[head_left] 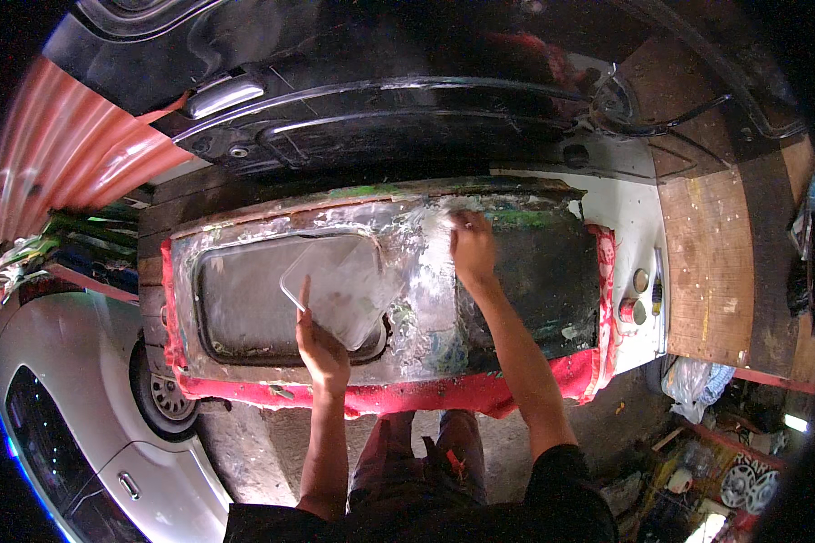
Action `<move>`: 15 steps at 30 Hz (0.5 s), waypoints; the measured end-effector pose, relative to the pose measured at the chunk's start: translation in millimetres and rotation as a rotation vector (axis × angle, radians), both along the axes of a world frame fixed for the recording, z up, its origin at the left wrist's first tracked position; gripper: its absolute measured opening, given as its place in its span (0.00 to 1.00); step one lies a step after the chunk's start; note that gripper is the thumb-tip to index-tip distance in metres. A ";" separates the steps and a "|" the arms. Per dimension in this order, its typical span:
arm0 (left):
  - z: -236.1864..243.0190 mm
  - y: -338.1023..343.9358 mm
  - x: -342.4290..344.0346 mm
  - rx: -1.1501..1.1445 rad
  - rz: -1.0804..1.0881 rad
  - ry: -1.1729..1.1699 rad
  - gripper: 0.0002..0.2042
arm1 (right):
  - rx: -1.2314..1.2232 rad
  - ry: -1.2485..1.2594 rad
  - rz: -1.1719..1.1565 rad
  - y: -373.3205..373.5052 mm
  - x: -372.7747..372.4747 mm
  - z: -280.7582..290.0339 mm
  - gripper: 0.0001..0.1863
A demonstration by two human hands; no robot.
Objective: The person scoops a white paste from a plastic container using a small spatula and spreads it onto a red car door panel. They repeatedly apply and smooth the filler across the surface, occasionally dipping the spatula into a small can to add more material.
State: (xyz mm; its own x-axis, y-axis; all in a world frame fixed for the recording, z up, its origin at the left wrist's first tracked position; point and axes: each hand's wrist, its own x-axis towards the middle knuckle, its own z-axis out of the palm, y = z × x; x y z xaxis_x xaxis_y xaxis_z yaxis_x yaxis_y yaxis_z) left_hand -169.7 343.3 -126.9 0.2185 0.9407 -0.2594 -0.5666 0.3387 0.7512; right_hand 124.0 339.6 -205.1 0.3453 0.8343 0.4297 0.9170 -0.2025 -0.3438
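Observation:
A worn metal panel [434, 319], looking like a vehicle door with a recessed opening, lies flat before me, smeared with whitish filler [430, 237] near its middle. My left hand [322, 348] is closed on the near edge of a translucent sheet [335, 288] with rounded corners, held above the recess. Its fingers go partly underneath, and a thumb or finger runs up along the edge. My right hand [472, 249] is at the smeared patch near the panel's far side, fingers curled and pressed together. Whatever those fingers grip is too small or hidden to make out.
Red cloth [407, 395] lies under the panel along its near edge. Cans [632, 311] stand to the right on a white surface. A black vehicle body [380, 100] rises behind, a silver car [109, 398] stands at left, and clutter [715, 480] lies at lower right.

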 end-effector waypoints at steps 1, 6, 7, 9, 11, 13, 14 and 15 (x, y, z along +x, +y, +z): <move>0.2 1.3 -0.3 -0.007 -0.001 0.006 0.31 | -0.044 0.101 0.065 -5.2 -8.3 -8.3 0.18; -6.8 7.6 -9.3 -0.009 0.024 -0.011 0.32 | -0.156 0.098 0.520 -61.9 -42.7 2.4 0.16; -6.5 8.7 -8.7 -0.018 0.025 -0.018 0.31 | -0.175 0.126 0.591 -69.3 -38.9 8.1 0.15; -5.7 10.2 -7.1 -0.041 0.033 -0.032 0.31 | -0.122 0.217 0.510 -66.8 -25.8 15.8 0.14; -4.8 11.7 -5.2 -0.067 0.042 -0.048 0.31 | -0.043 0.289 0.362 -50.0 -14.7 29.5 0.14; -8.5 13.4 -5.9 -0.033 0.021 -0.068 0.31 | 0.016 0.148 0.133 -20.8 -0.2 26.4 0.13; -8.5 14.7 -5.8 -0.015 0.008 -0.076 0.31 | 0.046 0.079 0.016 -9.6 4.3 22.6 0.13; -7.8 15.1 -6.0 -0.023 0.014 -0.063 0.31 | 0.054 0.080 0.007 -0.5 4.2 18.0 0.14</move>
State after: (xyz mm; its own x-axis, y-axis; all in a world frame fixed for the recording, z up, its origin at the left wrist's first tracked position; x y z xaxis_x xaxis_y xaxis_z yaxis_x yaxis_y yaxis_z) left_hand -175.7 358.4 -134.8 0.2222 0.9377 -0.2671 -0.6171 0.3474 0.7061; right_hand 128.2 339.0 -187.1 0.3750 0.8129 0.4457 0.8874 -0.1756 -0.4263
